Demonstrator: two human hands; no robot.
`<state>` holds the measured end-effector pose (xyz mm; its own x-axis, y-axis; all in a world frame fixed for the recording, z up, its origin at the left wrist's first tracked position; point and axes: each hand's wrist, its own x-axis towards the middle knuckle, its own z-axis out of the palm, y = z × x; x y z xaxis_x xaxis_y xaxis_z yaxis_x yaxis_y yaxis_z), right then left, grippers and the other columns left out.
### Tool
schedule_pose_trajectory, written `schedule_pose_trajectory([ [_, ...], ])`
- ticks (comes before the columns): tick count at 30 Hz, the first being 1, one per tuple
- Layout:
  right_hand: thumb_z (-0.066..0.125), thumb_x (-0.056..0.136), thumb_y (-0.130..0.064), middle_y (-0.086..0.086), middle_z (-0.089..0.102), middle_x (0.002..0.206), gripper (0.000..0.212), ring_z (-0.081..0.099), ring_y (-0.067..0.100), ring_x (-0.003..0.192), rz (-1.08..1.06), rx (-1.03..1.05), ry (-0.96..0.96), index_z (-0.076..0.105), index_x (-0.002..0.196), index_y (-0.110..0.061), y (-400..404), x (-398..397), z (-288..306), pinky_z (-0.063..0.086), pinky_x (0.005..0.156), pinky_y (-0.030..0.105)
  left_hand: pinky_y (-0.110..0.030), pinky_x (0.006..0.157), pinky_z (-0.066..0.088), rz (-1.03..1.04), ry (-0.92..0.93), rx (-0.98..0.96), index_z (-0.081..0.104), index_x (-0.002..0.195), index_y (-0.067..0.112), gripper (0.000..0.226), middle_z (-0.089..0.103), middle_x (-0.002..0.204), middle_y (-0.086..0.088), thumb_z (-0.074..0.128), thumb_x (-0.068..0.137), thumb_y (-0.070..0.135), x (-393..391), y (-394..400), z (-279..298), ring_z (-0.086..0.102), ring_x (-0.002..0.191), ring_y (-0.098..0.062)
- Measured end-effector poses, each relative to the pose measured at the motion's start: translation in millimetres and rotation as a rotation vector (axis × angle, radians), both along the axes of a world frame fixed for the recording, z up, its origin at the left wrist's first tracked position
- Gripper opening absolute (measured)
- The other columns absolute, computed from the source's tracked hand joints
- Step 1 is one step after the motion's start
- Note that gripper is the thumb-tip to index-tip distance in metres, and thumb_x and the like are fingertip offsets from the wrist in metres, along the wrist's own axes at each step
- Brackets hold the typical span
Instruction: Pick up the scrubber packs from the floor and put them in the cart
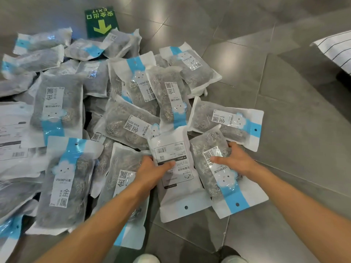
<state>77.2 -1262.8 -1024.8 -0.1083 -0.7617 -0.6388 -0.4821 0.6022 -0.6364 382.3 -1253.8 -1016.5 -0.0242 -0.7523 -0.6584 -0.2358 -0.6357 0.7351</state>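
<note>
Several scrubber packs, white and blue bags with steel-wool balls inside, lie scattered in a pile (131,103) on the grey tiled floor. My left hand (153,171) grips the left edge of a pack lying back side up (178,179), thumb on its printed label. My right hand (233,158) holds the top of a face-up pack (222,179) just to the right, thumb on its front and fingers around its far edge. Both packs still rest on the floor. No cart is in view.
A green exit sign (101,21) with a yellow arrow is stuck on the floor behind the pile. A white striped object (336,50) sits at the right edge. Bare grey tiles (284,111) spread to the right. My shoes (146,259) show at the bottom.
</note>
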Motion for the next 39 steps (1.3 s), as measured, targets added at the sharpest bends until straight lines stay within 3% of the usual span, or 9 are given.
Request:
schedule_pose_trajectory([
  [4,0.092,0.030,-0.077,-0.011,0.075,0.120,0.114,0.072,0.013,0.108,-0.065,-0.042,-0.108,0.060,0.128,-0.031,5,7,4,0.058,0.099,0.045,-0.034,0.087,0.060,0.159,0.016,0.033,0.050,0.121,0.013,0.060,0.074,0.109,0.003,0.090,0.077,0.024,-19,-4,14,0.073,0.098,-0.014],
  [6,0.092,0.029,-0.077,-0.009,0.076,0.117,0.113,0.073,0.014,0.107,-0.087,-0.046,-0.144,0.061,0.126,-0.030,7,13,4,0.058,0.099,0.046,-0.021,0.069,0.059,0.152,0.064,0.019,0.064,0.117,0.016,0.039,0.078,0.104,0.006,0.084,0.083,0.015,-27,-4,15,0.076,0.086,-0.007],
  [8,0.090,0.028,-0.080,-0.009,0.076,0.116,0.112,0.073,0.015,0.106,-0.091,-0.055,-0.165,0.062,0.124,-0.029,10,15,2,0.058,0.098,0.046,-0.019,0.062,0.059,0.149,0.121,0.017,0.073,0.112,0.017,0.029,0.080,0.102,0.004,0.081,0.085,0.009,-31,-6,15,0.077,0.082,-0.007],
  [11,0.093,0.035,-0.075,-0.009,0.077,0.115,0.105,0.074,0.014,0.106,-0.106,-0.070,-0.184,0.063,0.125,-0.028,10,17,5,0.058,0.099,0.046,-0.026,0.071,0.062,0.158,0.170,0.013,0.074,0.114,0.015,0.031,0.080,0.106,-0.001,0.080,0.085,0.007,-30,-11,16,0.078,0.091,-0.015],
  [17,0.093,0.073,-0.035,-0.011,0.078,0.112,0.059,0.075,0.010,0.101,-0.188,-0.121,-0.209,0.065,0.124,-0.028,14,22,19,0.059,0.098,0.045,-0.034,0.080,0.063,0.112,0.189,-0.066,0.072,0.117,0.017,0.034,0.080,0.108,-0.001,0.080,0.085,0.007,-26,-15,24,0.077,0.095,-0.017],
  [28,0.085,0.082,-0.028,-0.006,0.081,0.105,0.048,0.078,0.016,0.095,-0.311,-0.263,-0.336,0.064,0.125,-0.022,-9,21,86,0.061,0.090,0.044,-0.042,0.085,0.062,0.076,0.202,-0.213,0.070,0.121,0.013,0.040,0.079,0.109,-0.002,0.082,0.082,0.009,-12,-55,75,0.077,0.099,-0.023],
  [31,0.084,0.083,-0.023,-0.002,0.080,0.107,0.045,0.078,0.019,0.096,-0.354,-0.326,-0.352,0.064,0.123,-0.020,-15,24,123,0.062,0.088,0.043,-0.036,0.079,0.062,0.035,0.184,-0.273,0.071,0.119,0.015,0.037,0.080,0.106,0.001,0.081,0.083,0.013,-11,-64,112,0.077,0.096,-0.019],
  [34,0.082,0.085,-0.021,-0.003,0.081,0.099,0.034,0.079,0.017,0.088,-0.405,-0.348,-0.390,0.067,0.115,-0.021,-13,31,179,0.064,0.070,0.033,-0.032,0.076,0.062,0.061,0.171,-0.313,0.071,0.118,0.015,0.036,0.080,0.104,0.001,0.081,0.083,0.013,-7,-65,171,0.078,0.095,-0.018],
  [39,0.081,0.084,-0.022,-0.003,0.082,0.095,0.029,0.079,0.016,0.083,-0.408,-0.349,-0.407,0.068,0.110,-0.022,1,41,334,0.062,0.061,0.028,-0.038,0.081,0.060,0.072,0.138,-0.321,0.072,0.114,0.017,0.034,0.081,0.101,0.002,0.082,0.081,0.015,8,-53,334,0.078,0.091,-0.019],
])
